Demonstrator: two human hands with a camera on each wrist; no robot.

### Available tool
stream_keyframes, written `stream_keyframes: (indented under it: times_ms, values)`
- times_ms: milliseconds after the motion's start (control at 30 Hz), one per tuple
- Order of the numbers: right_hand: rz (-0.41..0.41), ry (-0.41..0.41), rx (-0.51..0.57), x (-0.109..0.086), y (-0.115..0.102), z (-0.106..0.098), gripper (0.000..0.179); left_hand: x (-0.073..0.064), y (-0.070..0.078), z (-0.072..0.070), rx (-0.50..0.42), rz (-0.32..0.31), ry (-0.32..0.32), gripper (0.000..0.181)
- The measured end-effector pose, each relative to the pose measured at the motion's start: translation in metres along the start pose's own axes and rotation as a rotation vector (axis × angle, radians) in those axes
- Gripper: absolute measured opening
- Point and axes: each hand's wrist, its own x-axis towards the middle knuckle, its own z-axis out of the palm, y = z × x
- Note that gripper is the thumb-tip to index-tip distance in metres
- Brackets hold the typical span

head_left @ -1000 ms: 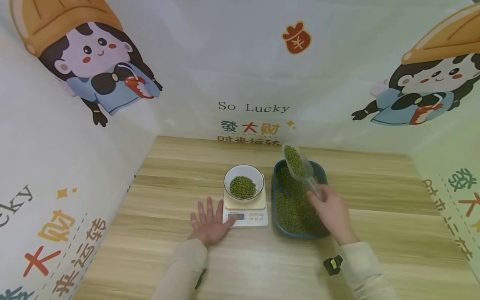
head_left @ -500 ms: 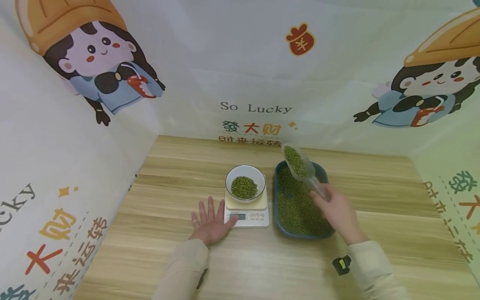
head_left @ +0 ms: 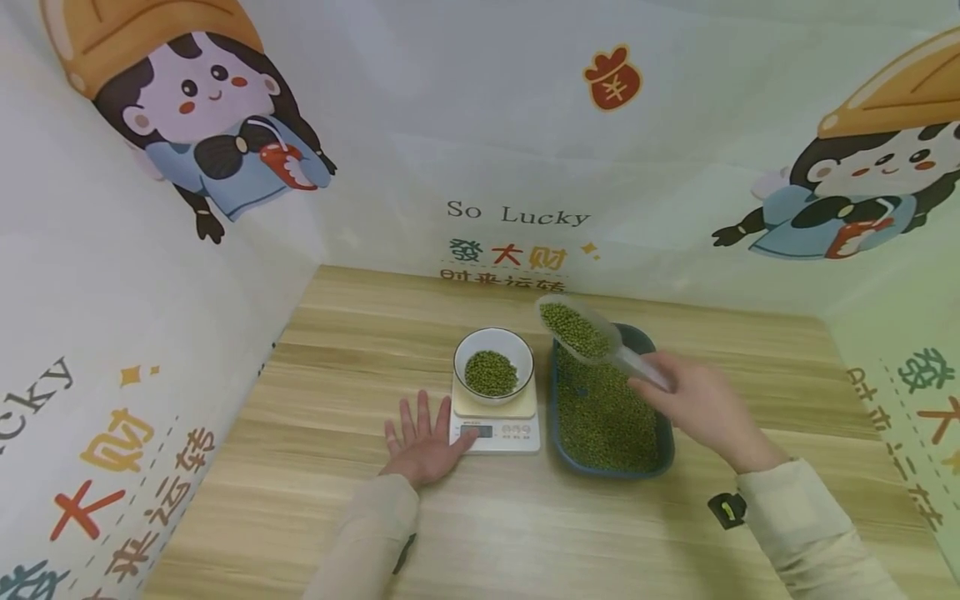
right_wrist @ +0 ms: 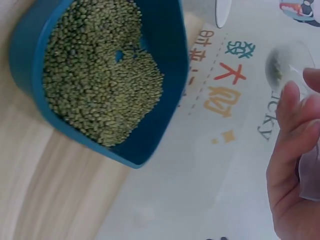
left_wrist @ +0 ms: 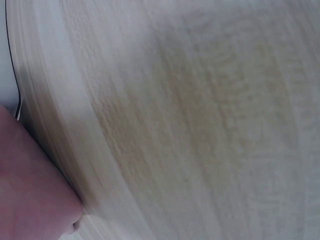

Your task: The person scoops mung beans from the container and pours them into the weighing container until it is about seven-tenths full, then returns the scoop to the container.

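Note:
My right hand (head_left: 701, 406) grips the handle of a clear plastic scoop (head_left: 628, 362) heaped with green mung beans (head_left: 573, 328). The scoop is raised over the far left part of a blue tub (head_left: 558, 446) of mung beans. In the right wrist view the fingers (right_wrist: 287, 145) curl round the handle. My left hand (head_left: 423, 450) lies with fingers spread beside a white kitchen scale (head_left: 517, 442), its thumb over the edge of the display. On the scale sits a white bowl (head_left: 468, 342) with a dark rim, part filled with mung beans.
Scale and tub stand side by side on a wood-grain table (head_left: 337, 367). A printed white sheet (head_left: 390, 125) forms walls at the back and both sides. A small black device (head_left: 727, 510) sits at the right wrist.
The loaded scoop has swung left from above the tub toward the bowl and tilted flatter, while the right forearm moved right. The left hand stays by the scale. The view shifted slightly.

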Motion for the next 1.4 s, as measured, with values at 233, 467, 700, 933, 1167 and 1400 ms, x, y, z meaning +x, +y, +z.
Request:
stream_keyframes:
  times_ms: [233,467,700,933,1167,1400]
  values:
    - [-0.11,-0.029,-0.154,0.008,-0.013,0.003,0.033,-0.001,-0.001,-0.001,-0.004,-0.005,-0.006,0.088]
    - [-0.184,-0.095,-0.25,0.013,-0.018,0.009,0.04,-0.002,-0.002,0.004,0.009,0.01,0.014,0.089]
    - [-0.18,-0.158,-0.244,0.015,-0.024,0.008,0.041,-0.006,0.001,0.007,0.001,0.007,-0.004,0.088]
    - [-0.199,-0.151,-0.259,0.022,-0.031,0.0,0.04,-0.01,0.003,0.002,-0.017,0.009,-0.006,0.086]
    - [-0.234,-0.162,-0.3,0.029,-0.04,-0.007,0.039,-0.012,0.003,-0.003,-0.011,0.014,0.01,0.087]
    - [-0.226,-0.179,-0.327,0.036,-0.048,-0.014,0.04,-0.004,0.0,-0.006,-0.014,0.004,0.002,0.086]
